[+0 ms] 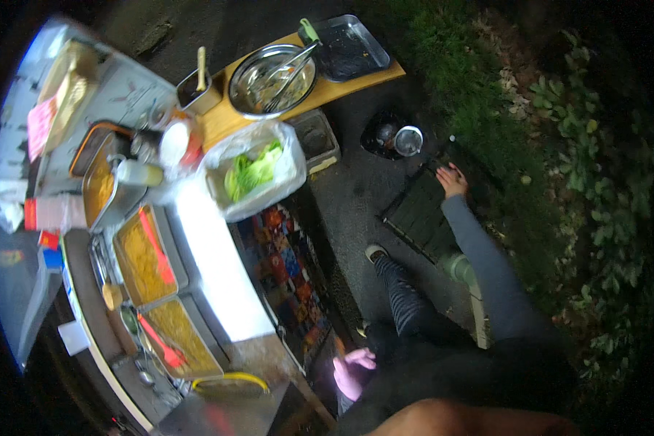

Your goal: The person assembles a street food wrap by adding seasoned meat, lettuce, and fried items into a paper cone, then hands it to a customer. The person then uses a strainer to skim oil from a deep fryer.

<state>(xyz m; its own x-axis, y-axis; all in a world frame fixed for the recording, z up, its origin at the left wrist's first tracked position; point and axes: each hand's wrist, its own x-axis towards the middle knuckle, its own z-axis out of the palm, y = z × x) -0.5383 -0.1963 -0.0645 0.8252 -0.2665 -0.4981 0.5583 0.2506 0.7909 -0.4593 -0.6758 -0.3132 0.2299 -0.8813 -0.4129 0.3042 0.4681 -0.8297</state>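
Note:
My right arm, in a grey sleeve, stretches forward; my right hand [453, 180] is open, its fingers spread at the far edge of a dark flat panel [429, 211] low to the ground. Whether it touches the panel I cannot tell. Beyond that hand, a black bin [376, 136] holds a round clear-and-white container [408, 141]. Close to my body, beside the counter, my left hand [354, 369] is brightly lit and open with fingers apart, and nothing shows in it. Nearest to it is the counter's brown front corner [258, 356].
On the counter at left stand metal trays of yellow food [142, 254] with red spatulas [156, 247], and a plastic-lined tub of lettuce [253, 173]. A wooden board [334, 89] bears a steel bowl with tongs [272, 80] and a dark tray [345, 47]. Grass [458, 80] and shrubs border the right.

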